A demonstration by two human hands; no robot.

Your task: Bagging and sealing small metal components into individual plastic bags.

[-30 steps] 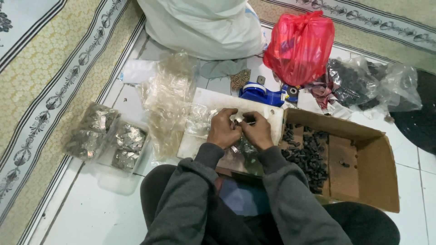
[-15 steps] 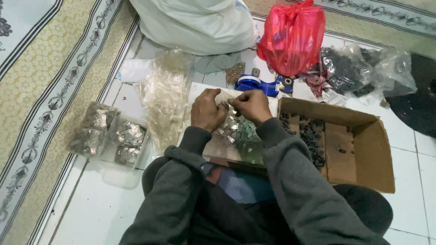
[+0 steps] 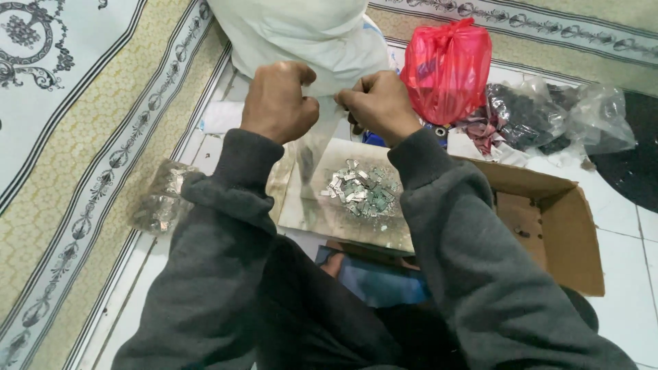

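Since half a second before, both hands had risen from the board towards the far side; the left hand (image 3: 279,101) and right hand (image 3: 379,104) were curled tight, pinching between them the top of a small clear plastic bag (image 3: 317,147) that hung down over the board's far-left edge. The pile of small silvery metal pieces (image 3: 360,192) lay uncovered on the pale board (image 3: 322,218), near the cardboard box (image 3: 555,226) at right; a red plastic bag (image 3: 447,68) stood beyond.

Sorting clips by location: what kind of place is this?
Likely a home floor used for piecework: a patterned carpet beside white tiles, a cardboard box, and small metal pieces heaped on a board.
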